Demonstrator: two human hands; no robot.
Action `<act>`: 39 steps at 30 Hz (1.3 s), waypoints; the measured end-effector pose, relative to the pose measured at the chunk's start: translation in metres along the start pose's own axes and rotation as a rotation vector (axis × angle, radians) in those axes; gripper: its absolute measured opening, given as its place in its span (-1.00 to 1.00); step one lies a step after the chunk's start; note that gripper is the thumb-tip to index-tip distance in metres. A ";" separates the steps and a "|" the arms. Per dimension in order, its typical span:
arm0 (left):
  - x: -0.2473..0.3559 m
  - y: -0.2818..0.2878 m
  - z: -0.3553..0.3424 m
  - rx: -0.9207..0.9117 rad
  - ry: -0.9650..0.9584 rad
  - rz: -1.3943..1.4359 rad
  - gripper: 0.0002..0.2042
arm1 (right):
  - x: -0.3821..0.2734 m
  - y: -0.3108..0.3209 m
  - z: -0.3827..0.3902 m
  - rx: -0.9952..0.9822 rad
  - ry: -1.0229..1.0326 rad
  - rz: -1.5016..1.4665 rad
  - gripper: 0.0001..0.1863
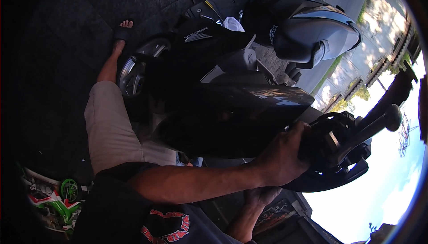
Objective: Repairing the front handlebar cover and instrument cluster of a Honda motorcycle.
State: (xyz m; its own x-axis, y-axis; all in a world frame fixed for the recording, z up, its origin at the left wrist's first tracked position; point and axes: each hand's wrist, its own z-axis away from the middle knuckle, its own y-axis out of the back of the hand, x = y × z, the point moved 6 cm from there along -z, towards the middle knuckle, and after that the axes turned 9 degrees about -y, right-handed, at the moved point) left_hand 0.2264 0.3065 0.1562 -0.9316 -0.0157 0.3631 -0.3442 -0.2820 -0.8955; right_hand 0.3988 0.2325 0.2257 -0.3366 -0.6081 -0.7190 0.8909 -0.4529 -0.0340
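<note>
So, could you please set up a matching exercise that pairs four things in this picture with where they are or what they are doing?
Things:
1. glossy black scooter body panel
2. silver spoked wheel
3. small green toy bike
4. nearer of the two hands

Places or states:
A. lower left corner
B. gripping the black handlebar grip
C. beside the sandalled foot
D. centre, reflecting light

Pairs: 1-D, 2-C, 3-A, 4-B

labels: small yellow sticker on scooter body, top centre | packages/screens: none
</note>
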 end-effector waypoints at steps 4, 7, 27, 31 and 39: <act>-0.004 0.000 0.004 -0.022 0.071 0.012 -0.42 | -0.002 0.005 0.005 -0.024 0.006 0.018 -0.49; -0.012 -0.001 0.005 -0.049 0.113 -0.039 -0.40 | -0.006 0.015 0.006 0.025 0.032 0.033 -0.49; -0.009 0.000 0.005 0.008 -0.014 0.065 -0.52 | 0.005 0.002 0.008 -0.046 -0.068 -0.060 -0.45; -0.004 0.001 0.004 0.051 -0.089 -0.003 -0.56 | 0.001 0.011 0.009 -0.099 -0.067 -0.029 -0.43; -0.003 0.014 0.003 0.043 -0.071 0.057 -0.57 | 0.008 -0.005 -0.001 -0.027 -0.079 -0.163 -0.38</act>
State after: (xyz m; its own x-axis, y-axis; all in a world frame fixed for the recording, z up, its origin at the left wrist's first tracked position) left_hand 0.2249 0.2997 0.1431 -0.9384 -0.1007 0.3306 -0.2842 -0.3193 -0.9040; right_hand 0.3918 0.2302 0.2192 -0.4995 -0.5778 -0.6455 0.8299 -0.5328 -0.1652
